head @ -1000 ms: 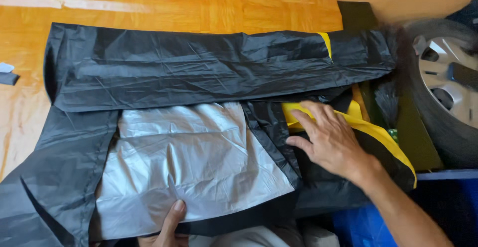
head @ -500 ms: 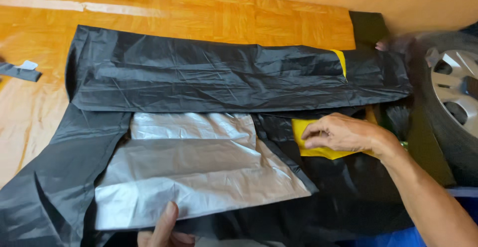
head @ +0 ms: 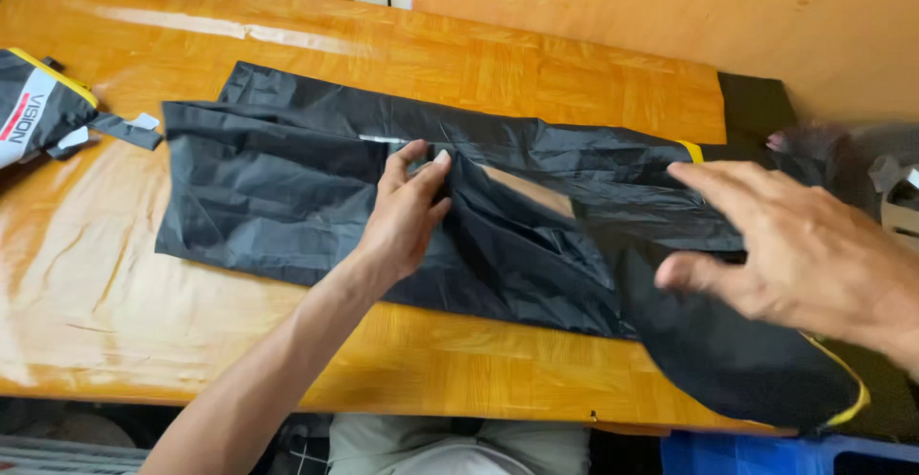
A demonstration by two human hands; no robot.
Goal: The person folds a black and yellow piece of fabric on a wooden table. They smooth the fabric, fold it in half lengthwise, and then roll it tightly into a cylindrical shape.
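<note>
A: Two hands on one black cover (head: 287, 183), folded long across the desk (head: 124, 274)?
B: Yes. Left hand (head: 407, 212) pinches a fold mid-cover; right hand (head: 804, 250) hovers spread over its yellow-edged end. I'd press flat, edges aligned.

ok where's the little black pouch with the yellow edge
In the head view, the black pouch lies at the far left edge of the wooden table, left of the folded black cover.
</note>
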